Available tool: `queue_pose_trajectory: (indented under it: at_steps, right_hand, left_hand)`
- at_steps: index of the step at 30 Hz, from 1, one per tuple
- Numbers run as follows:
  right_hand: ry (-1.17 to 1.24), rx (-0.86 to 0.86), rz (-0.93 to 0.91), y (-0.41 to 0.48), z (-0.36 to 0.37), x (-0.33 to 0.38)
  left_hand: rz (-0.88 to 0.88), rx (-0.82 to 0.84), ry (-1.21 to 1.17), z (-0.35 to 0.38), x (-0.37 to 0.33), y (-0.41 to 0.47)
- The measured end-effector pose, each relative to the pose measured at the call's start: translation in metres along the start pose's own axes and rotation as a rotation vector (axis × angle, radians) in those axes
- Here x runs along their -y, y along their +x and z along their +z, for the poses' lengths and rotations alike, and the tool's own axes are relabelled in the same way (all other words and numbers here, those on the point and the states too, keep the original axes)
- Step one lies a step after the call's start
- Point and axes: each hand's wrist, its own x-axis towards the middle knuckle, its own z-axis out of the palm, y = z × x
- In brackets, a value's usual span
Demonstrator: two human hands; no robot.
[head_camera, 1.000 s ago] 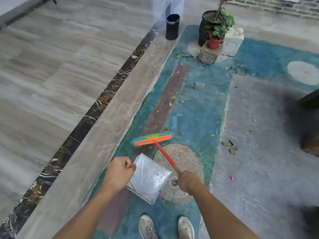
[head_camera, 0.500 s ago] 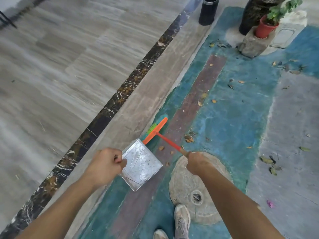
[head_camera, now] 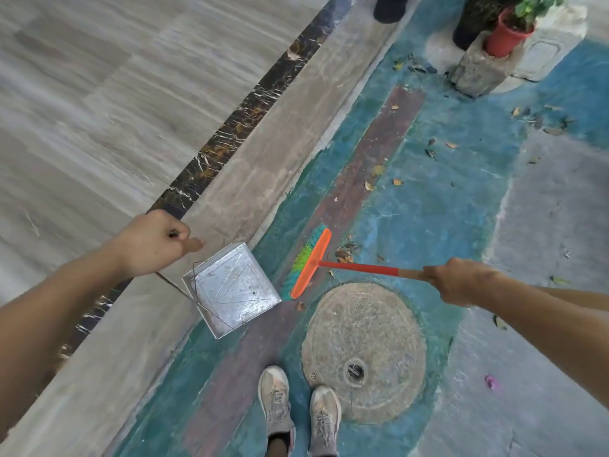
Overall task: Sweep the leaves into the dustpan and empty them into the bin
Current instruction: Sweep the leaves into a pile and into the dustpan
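Observation:
A square metal dustpan (head_camera: 232, 288) lies on the painted floor beside the stone step, and my left hand (head_camera: 155, 240) grips its thin wire handle. My right hand (head_camera: 456, 280) grips the wooden end of a red-handled broom (head_camera: 359, 268). Its orange head with green and blue bristles (head_camera: 308, 263) stands just right of the dustpan's open edge. A small clump of dry leaves (head_camera: 344, 253) lies right behind the broom head. More leaves (head_camera: 379, 178) are scattered farther up the brown strip. The black bin (head_camera: 390, 8) stands at the top, cut off by the frame.
A round concrete manhole cover (head_camera: 364, 352) lies in front of my shoes (head_camera: 298, 410). A stone block (head_camera: 478, 69) with a red plant pot (head_camera: 506, 36) stands top right, leaves around it. A raised stone step (head_camera: 250, 166) runs diagonally on the left.
The view has tilted down and closer. The broom head has swung across to the dustpan's right edge, with my right hand farther right. The dustpan has stayed near the step.

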Motion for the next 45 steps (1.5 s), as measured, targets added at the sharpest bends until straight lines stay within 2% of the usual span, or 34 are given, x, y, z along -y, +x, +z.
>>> queue_pose_trajectory:
  at_steps: [7, 14, 17, 23, 28, 33, 39, 45]
  right_hand:
    - [-0.063, -0.012, -0.062, -0.013, -0.035, -0.038]
    - [-0.167, 0.068, -0.180, 0.009, -0.056, 0.022]
    - [-0.217, 0.074, -0.165, 0.016, -0.058, 0.027]
    - [-0.209, 0.078, -0.031, 0.006, -0.074, -0.019]
    - [-0.206, 0.094, -0.044, 0.003, -0.092, -0.063]
    - [-0.143, 0.036, -0.060, 0.021, -0.102, -0.080]
    - [-0.088, 0.048, -0.071, 0.070, -0.084, -0.073]
    - [0.044, 0.121, 0.014, 0.057, -0.040, -0.154]
  left_hand:
    - [0.038, 0.049, 0.012, -0.036, -0.012, 0.036]
    - [0.175, 0.134, 0.081, -0.050, -0.029, 0.068]
    - [0.245, 0.137, 0.104, -0.046, -0.037, 0.079]
    - [0.347, 0.193, 0.068, -0.035, -0.061, 0.103]
    - [0.349, 0.202, 0.050, -0.028, -0.083, 0.128]
    - [0.378, 0.224, 0.090, -0.018, -0.103, 0.147]
    - [0.381, 0.229, 0.191, -0.013, -0.127, 0.161]
    - [0.317, 0.260, 0.203, -0.021, -0.141, 0.181]
